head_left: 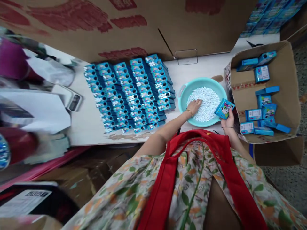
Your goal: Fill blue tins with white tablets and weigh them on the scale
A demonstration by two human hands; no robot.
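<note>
A turquoise plastic basin (182, 101) holds a heap of small white candies (206, 101). My left hand (194, 107) rests on the left part of the heap, fingers stretched out and their tips among the candies. Over the basin's right rim, my right hand (229, 120) grips a small blue candy box (224, 109), its printed front facing up. To the left of the basin stand several rows of like blue boxes (129, 92), many with a round dark hole at the top and some with white candies showing there.
At the right, an open cardboard carton (244, 94) contains several loose blue boxes (268, 110). A large cardboard box (153, 35) stands behind the rows, a wire loop (187, 57) at its base. A white scale (68, 97) lies at left; scissors (254, 44) lie far right.
</note>
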